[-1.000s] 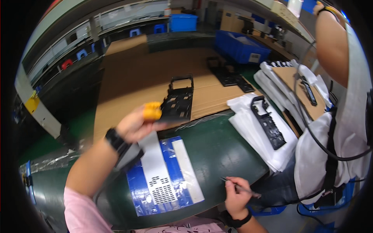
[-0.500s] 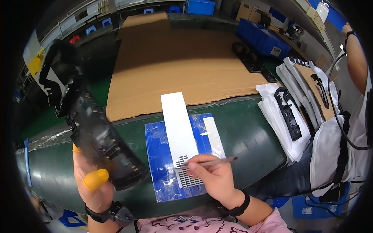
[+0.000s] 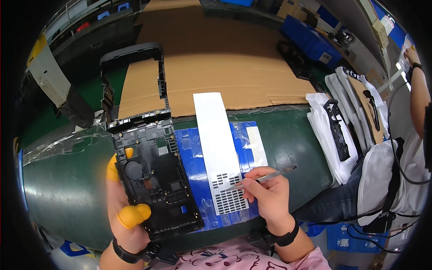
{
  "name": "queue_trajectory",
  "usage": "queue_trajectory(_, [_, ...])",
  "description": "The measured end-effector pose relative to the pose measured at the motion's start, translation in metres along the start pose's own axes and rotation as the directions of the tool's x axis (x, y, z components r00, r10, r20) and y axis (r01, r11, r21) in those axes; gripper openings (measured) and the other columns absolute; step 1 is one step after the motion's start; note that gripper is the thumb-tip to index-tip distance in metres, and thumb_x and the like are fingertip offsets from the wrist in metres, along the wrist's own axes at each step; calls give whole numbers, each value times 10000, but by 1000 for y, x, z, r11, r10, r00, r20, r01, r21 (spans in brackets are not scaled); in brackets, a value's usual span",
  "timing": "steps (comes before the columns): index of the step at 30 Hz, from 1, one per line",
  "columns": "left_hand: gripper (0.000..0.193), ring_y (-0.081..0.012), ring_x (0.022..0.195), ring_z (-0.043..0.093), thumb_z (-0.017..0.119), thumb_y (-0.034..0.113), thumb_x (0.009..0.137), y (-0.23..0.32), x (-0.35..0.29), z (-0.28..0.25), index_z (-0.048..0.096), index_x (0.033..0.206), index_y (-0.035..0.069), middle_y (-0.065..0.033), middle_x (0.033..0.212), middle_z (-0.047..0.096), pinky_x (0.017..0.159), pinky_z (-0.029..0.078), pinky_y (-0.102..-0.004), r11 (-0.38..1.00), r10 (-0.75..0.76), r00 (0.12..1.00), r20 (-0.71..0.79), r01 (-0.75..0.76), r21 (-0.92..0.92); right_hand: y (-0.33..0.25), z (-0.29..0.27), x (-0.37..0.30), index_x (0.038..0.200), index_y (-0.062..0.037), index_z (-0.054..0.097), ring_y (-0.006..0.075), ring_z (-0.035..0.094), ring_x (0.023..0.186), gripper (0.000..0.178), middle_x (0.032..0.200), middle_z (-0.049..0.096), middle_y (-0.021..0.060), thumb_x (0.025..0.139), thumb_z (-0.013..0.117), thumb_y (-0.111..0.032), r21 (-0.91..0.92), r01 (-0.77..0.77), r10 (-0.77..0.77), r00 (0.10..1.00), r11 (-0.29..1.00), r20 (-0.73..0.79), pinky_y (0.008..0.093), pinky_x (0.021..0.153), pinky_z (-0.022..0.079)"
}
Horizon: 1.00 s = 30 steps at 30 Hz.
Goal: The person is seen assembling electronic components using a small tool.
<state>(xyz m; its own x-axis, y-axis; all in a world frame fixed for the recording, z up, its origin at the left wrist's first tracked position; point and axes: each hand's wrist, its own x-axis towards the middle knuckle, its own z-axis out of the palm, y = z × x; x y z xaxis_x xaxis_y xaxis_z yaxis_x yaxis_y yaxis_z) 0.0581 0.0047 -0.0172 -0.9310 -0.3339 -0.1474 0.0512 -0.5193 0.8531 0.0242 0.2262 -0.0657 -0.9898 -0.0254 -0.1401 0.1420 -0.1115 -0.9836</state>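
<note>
A green table carries brown cardboard, a blue sheet and a white strip; white foam stacks lie rightward. The left hand has its grip clenched around a black plastic frame, and the right hand pinches tweezers.

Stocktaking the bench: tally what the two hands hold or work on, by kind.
Black plastic frame, in left hand: 1
Metal tweezers, in right hand: 1
White sticker strip: 1
Blue backing sheet: 1
Total: 4
</note>
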Motion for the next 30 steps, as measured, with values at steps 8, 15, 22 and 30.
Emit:
queue_trajectory(8, [888, -243, 1043, 476, 642, 133, 521, -3, 3, 1, 270, 1327, 101, -101, 1193, 419, 897, 422, -392, 982, -67, 996, 57, 76, -172, 2, -4, 4, 890, 37, 580, 70, 555, 528, 111, 708, 630, 79, 786, 592, 0, -18, -25, 25, 1000, 1000, 19, 163, 459, 414])
queue_trajectory(15, [768, -391, 1188, 382, 624, 279, 734, -2, 11, -14, 236, 1343, 18, -289, 1311, 307, 922, 398, -516, 817, -248, 869, 428, 425, -390, 3, -1, 1, 886, 41, 588, 81, 569, 562, 110, 713, 633, 90, 788, 595, -8, -8, -35, 35, 999, 999, 21, 178, 483, 417])
queue_trajectory(22, [749, -328, 1097, 489, 671, 152, 689, -5, 10, -19, 281, 1319, 41, -202, 1298, 366, 910, 419, -484, 911, -96, 904, 416, 248, -330, 2, -3, -5, 909, 54, 562, 121, 556, 540, 131, 729, 626, 142, 780, 571, 33, 151, 27, -29, 1000, 988, 12, 196, 486, 420])
queue_trajectory(30, [738, -184, 1021, 486, 598, -108, 658, -23, 8, -10, 303, 1277, 162, -46, 1169, 454, 906, 408, -347, 921, -265, 904, 335, 340, -188, -47, 1, -31, 901, 36, 500, 143, 553, 542, 152, 764, 620, 219, 772, 564, -13, 177, 288, -261, 952, 941, -157, 235, 511, 452])
